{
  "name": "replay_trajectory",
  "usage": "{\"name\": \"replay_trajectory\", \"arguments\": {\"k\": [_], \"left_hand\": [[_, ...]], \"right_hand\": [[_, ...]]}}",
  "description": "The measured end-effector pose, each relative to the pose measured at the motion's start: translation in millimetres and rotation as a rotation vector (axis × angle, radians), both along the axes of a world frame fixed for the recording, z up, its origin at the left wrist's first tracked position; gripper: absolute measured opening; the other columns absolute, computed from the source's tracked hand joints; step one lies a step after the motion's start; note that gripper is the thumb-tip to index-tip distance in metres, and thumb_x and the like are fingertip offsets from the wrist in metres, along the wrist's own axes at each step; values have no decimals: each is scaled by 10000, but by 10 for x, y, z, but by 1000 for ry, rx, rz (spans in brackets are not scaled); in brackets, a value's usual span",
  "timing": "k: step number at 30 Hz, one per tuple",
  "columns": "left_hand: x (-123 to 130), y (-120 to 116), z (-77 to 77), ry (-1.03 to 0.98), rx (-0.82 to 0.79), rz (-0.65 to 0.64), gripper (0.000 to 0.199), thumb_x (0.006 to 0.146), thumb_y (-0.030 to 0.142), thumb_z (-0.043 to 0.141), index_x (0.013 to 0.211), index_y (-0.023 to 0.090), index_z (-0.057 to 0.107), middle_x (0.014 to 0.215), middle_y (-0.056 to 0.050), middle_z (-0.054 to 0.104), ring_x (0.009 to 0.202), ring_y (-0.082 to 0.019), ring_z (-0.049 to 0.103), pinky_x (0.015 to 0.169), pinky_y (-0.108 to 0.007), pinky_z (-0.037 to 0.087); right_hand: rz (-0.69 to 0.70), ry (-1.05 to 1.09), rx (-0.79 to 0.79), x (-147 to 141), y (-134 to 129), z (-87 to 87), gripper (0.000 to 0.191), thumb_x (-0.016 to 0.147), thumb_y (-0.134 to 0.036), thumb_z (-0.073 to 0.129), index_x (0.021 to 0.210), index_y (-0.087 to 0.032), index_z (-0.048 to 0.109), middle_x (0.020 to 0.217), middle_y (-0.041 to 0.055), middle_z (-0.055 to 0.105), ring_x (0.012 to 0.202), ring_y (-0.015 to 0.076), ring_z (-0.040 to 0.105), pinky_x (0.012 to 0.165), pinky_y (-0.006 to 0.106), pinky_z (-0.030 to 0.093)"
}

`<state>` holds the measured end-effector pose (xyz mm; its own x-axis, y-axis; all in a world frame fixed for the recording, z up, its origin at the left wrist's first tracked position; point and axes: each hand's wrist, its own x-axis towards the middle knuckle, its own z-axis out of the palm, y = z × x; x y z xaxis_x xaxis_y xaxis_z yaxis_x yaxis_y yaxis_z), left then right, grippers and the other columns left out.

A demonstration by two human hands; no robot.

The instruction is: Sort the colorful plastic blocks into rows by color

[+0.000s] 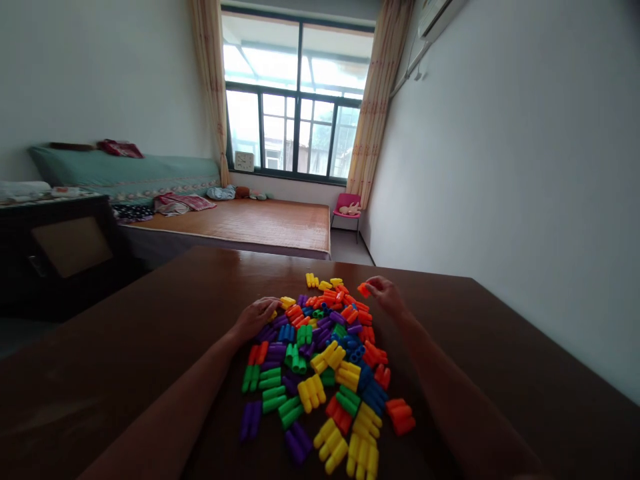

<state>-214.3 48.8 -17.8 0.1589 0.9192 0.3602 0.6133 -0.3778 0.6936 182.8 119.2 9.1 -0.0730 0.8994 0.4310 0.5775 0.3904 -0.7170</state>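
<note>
A loose heap of plastic building blocks, shaped like joined tubes, lies on the brown table. My right hand [387,295] pinches an orange block [363,290] at the heap's far right side, just above the table. At the far left edge of the heap, my left hand [257,318] has its fingers curled over a yellow block [273,315], which they partly hide. Another yellow block [288,303] lies by those fingertips. Between my forearms are purple blocks [298,441], green blocks [271,379], blue blocks [374,393] and more yellow blocks [311,393].
The dark brown table [150,333] runs out to both sides of the heap. Beyond its far edge stands a bed [260,220] with a woven mat. A dark cabinet [70,240] is at the left, and a pink chair [349,202] stands under the window.
</note>
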Motion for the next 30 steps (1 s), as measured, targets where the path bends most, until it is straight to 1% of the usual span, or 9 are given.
{"name": "replay_trajectory", "arguments": {"k": [4, 8, 11, 13, 17, 21, 24, 27, 30], "left_hand": [[-21, 22, -23, 9, 5, -1, 516, 873, 594, 404, 962, 204, 730, 1123, -74, 694, 1058, -238, 620, 968, -341, 461], [-38, 32, -34, 34, 10, 10, 516, 874, 595, 408, 971, 205, 732, 1138, -73, 689, 1065, -238, 621, 979, -339, 456], [-43, 30, -27, 50, 6, 4, 522, 879, 593, 399, 974, 201, 731, 1143, -80, 687, 1078, -242, 615, 985, -341, 450], [-47, 31, -24, 56, -1, 0, 521, 884, 589, 395, 972, 202, 732, 1152, -81, 684, 1085, -242, 611, 986, -340, 448], [-54, 35, -20, 65, 0, -11, 510, 887, 580, 401, 978, 201, 730, 1162, -79, 680, 1089, -239, 609, 989, -335, 446], [-51, 36, -9, 74, 11, -4, 518, 879, 586, 409, 989, 196, 730, 1141, -81, 690, 1071, -238, 620, 973, -334, 461], [-47, 33, -8, 77, 19, 3, 514, 875, 587, 413, 983, 200, 734, 1133, -76, 694, 1063, -237, 625, 962, -330, 470], [-48, 29, -12, 73, 19, -5, 502, 882, 579, 408, 981, 209, 734, 1146, -70, 689, 1078, -234, 618, 975, -330, 461], [-45, 25, -5, 71, 5, -10, 504, 885, 580, 399, 980, 211, 730, 1162, -73, 681, 1098, -238, 606, 992, -343, 446]], "right_hand": [[-380, 113, -116, 741, 96, -346, 310, 737, -468, 602, 851, -179, 607, 827, 82, 702, 694, 187, 647, 635, 295, 492], [-422, -163, -294, 1124, 87, -491, 338, 731, -546, 597, 697, -210, 601, 684, 53, 676, 577, 181, 618, 574, 293, 451], [-503, -278, -219, 1190, 60, -471, 339, 757, -541, 564, 665, -217, 608, 667, 52, 669, 630, 195, 627, 608, 300, 451], [-496, -212, -113, 1185, 61, -470, 277, 783, -471, 540, 796, -214, 644, 780, 53, 699, 706, 190, 643, 661, 299, 475], [-313, -175, 7, 1148, 114, -528, 360, 746, -285, 539, 1085, -220, 641, 1035, 61, 695, 922, 193, 641, 834, 334, 499], [-184, -241, 34, 1130, 179, -581, 358, 691, -166, 535, 1016, -231, 670, 1166, 58, 657, 1072, 215, 603, 984, 392, 439], [-230, -135, 38, 1120, 223, -592, 291, 753, -236, 537, 1020, -218, 650, 1095, 79, 684, 1014, 223, 629, 950, 399, 463], [-269, 49, -84, 1111, 262, -594, 337, 812, -333, 508, 1107, -199, 597, 984, 84, 708, 848, 203, 666, 801, 358, 524], [-362, -11, -156, 1128, 275, -595, 283, 796, -343, 526, 1006, -186, 633, 908, 93, 705, 773, 200, 660, 761, 349, 521]]}}
